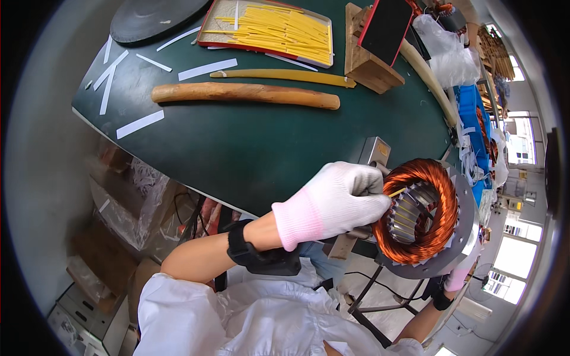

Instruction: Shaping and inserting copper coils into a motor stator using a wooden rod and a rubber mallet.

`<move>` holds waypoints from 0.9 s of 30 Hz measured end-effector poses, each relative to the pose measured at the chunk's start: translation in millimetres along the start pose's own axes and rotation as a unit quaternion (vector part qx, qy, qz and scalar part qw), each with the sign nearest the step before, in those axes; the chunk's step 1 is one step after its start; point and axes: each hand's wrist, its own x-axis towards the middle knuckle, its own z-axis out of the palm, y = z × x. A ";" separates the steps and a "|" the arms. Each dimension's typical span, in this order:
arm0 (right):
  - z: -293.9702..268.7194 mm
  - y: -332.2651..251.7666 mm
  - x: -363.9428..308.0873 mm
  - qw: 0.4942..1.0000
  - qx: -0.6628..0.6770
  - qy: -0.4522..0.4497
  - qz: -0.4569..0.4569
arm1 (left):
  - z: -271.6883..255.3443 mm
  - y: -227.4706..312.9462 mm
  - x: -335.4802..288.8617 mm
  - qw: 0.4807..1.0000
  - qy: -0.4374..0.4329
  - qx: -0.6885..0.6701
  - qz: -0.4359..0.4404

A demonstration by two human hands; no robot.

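Note:
A motor stator (448,222) with thick copper windings stands at the right, beside the table's edge, its round opening facing me. My left hand (347,202), in a white glove with a pink cuff, is closed at the left side of the winding. From its fingertips a thin yellow strip (398,192) reaches toward the slots inside the bore. Several similar yellow strips line the inner wall. My right hand (458,276), also gloved, is at the stator's lower right outer side; its fingers are hidden behind the stator.
On the green table (237,148) lie a wooden stick (246,95), a flat yellow strip (285,75) and white paper slips (140,124). A tray (205,26) holds many yellow strips. A wooden stand (368,65) carries a red-framed dark panel. A metal block (374,152) adjoins the stator.

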 end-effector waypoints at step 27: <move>12.9 13.4 1.3 0.994 0.098 0.023 0.031 | -2.4 46.7 8.1 0.952 0.019 0.305 -0.010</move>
